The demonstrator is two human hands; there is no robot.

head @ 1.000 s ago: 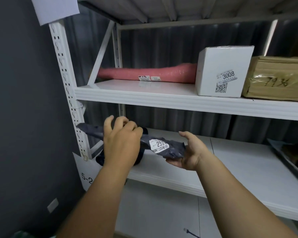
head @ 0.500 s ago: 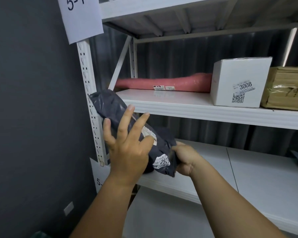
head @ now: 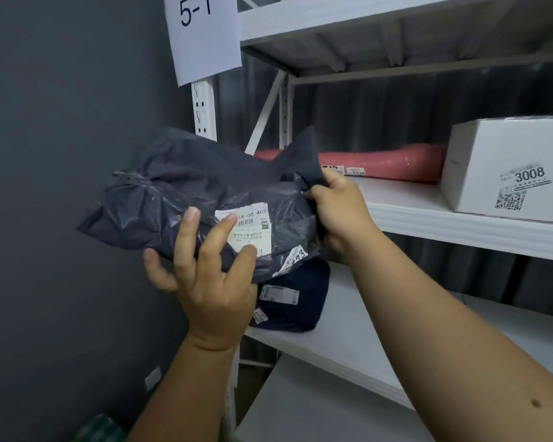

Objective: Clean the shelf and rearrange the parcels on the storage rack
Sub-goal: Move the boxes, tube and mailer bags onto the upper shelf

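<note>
Left hand (head: 209, 275) under crumpled dark grey plastic mailer bag with white shipping label (head: 205, 199), fingers spread across label, thumb curled under lower edge. Right hand (head: 336, 212) pinching bag's right end, fingers curled on bunched plastic. Bag held in air, front of rack's left post, between middle shelf (head: 460, 224) and lower shelf (head: 348, 339). Navy soft parcel (head: 297, 298) on lower shelf. Pink wrapped roll (head: 390, 162), white carton marked 3008 (head: 505, 169) on middle shelf. Judgement: rearranging mid-way, bag not placed; no cleaning evidence visible.

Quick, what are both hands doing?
Left hand: holds the grey parcel from below.
Right hand: grips that parcel's right end.
</note>
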